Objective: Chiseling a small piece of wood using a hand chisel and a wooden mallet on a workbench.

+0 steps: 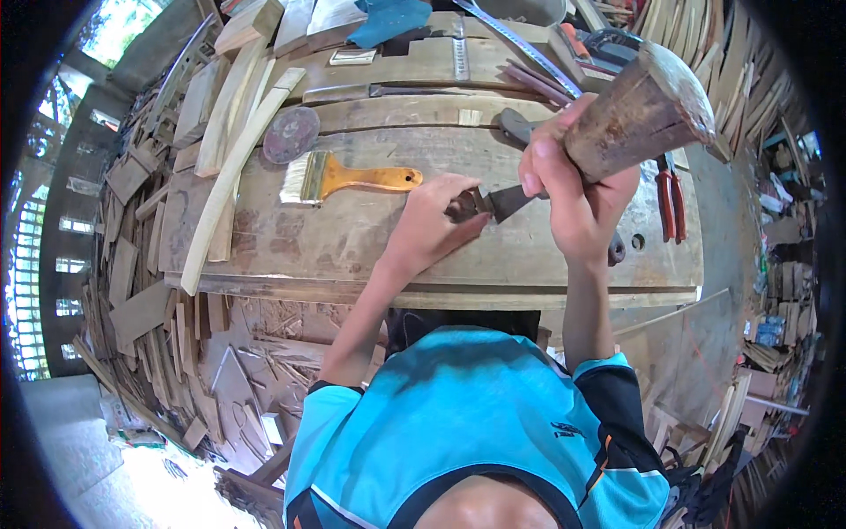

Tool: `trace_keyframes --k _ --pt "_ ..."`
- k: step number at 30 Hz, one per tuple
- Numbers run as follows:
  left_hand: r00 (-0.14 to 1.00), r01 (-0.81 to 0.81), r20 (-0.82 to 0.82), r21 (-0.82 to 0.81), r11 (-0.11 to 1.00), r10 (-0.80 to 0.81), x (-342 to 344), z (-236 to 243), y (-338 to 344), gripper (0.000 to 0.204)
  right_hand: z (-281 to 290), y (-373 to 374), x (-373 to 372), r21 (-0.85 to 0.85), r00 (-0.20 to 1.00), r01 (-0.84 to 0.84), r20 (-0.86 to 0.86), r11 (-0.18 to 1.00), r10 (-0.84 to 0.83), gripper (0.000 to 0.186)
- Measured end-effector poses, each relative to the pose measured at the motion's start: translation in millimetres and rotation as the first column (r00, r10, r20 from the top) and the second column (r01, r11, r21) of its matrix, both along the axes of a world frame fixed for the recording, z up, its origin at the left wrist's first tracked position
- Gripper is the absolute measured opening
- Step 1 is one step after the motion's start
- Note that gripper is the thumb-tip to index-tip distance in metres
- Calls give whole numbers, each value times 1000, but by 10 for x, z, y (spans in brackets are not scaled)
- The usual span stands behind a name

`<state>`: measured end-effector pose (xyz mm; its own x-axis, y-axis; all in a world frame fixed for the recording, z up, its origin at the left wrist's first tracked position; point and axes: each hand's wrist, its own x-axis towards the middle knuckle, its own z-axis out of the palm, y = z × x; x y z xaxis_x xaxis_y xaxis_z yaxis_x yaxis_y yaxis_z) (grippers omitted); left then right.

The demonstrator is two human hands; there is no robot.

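Observation:
A small dark brown wooden piece [465, 207] is pinched between the thumb and fingers of my left hand [427, 225], low over the workbench. My right hand [577, 189] is closed around a flat-bladed tool with a thick, round wooden handle [639, 115]; whether it is a chisel or a knife I cannot tell. Its dark metal blade [509, 204] points left, and the end meets or nearly meets the held piece. Left of my left hand lies a flat paintbrush [370, 179] with a yellow wooden handle and pale bristles.
Around the wooden workbench top [335, 242] lie a round reddish disc [292, 135], long wood strips [231, 189], red-handled pliers [671, 203] and a metal ruler [520, 46]. A small hole [638, 241] pierces the bench at right. Stacked wood offcuts [132, 291] line the left side.

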<state>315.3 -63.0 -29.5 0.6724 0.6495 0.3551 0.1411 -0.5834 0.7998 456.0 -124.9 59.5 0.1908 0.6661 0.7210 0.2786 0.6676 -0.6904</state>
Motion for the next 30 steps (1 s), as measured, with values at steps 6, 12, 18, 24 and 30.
trace_keyframes --k 6,12,18,24,30 --pt "993 -28 115 75 997 19 34 132 -120 38 0 -21 18 32 994 108 33 994 -109 18" --pt "999 -17 32 21 1000 16 58 82 -62 36 18 94 -70 -14 956 289 56 957 -288 13" --pt "991 -45 132 65 997 36 51 49 -101 39 247 -79 -109 48 956 106 -280 993 -88 15" --pt "997 -22 -68 106 994 30 50 41 -131 43 79 48 -174 -35 946 294 -135 955 -296 13" --pt "997 -50 66 269 962 33 51 26 -158 43 71 -209 -114 49 860 -88 -501 995 101 15"
